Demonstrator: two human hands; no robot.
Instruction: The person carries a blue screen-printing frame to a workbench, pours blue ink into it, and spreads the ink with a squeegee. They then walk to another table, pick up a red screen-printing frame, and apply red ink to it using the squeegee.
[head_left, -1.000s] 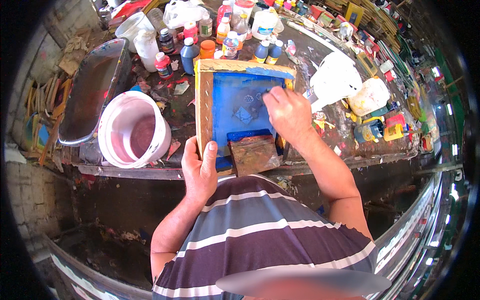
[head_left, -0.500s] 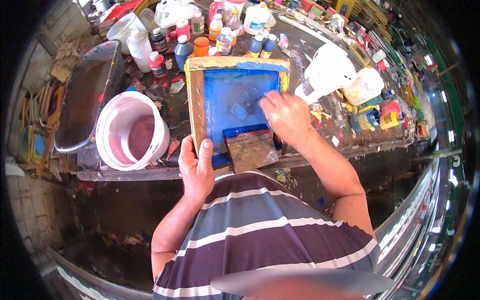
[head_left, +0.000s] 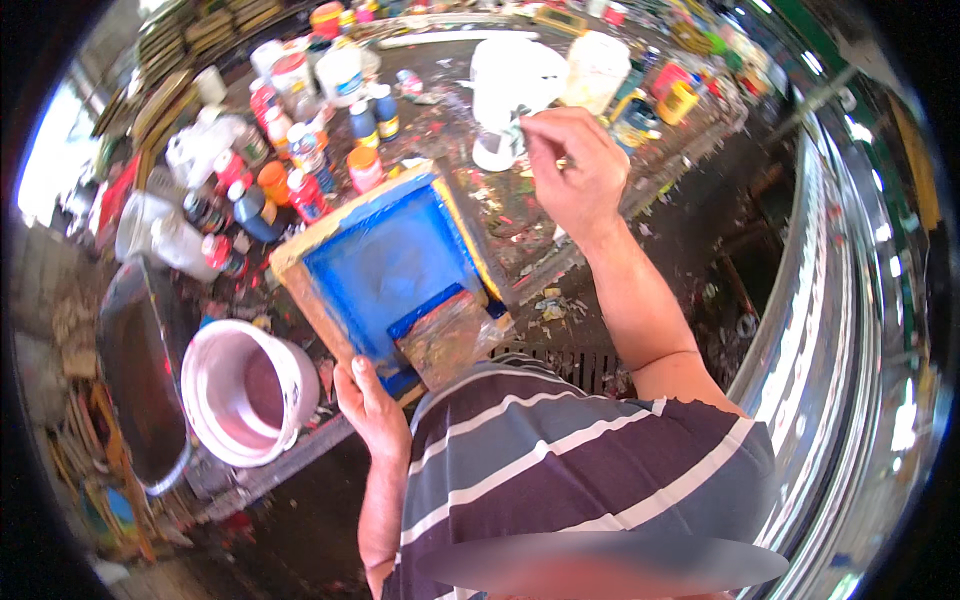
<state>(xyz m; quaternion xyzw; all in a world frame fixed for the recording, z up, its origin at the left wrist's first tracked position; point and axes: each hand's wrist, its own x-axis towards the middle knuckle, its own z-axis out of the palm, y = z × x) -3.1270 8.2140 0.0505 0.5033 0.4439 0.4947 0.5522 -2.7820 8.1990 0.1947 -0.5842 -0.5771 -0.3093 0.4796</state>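
My left hand [head_left: 372,405] grips the lower left edge of a wooden screen-printing frame [head_left: 318,322], thumb on top. Blue paint coats the inner borders of its mesh [head_left: 385,255], which looks pale and hazy in the middle. A paint-stained squeegee [head_left: 448,340] with a broad wooden back rests at the near end of the frame, against my striped shirt. My right hand [head_left: 580,165] hangs beyond the frame's right side, thumb and fingers pinched together. A small greyish scrap shows at the fingertips, too blurred to name. Just past them a white plastic jug [head_left: 515,75] lies tipped on the table.
A whitish bucket [head_left: 300,375] stands left of the frame, beside a long dark tub [head_left: 140,370]. Several paint bottles [head_left: 255,212] crowd the table behind the frame. A stained white container [head_left: 597,75] and a yellow bottle [head_left: 677,102] stand at the far right.
My right hand has left the mesh and moved right, up to the white jug. My view has turned to the right. The left hand keeps its grip on the frame.
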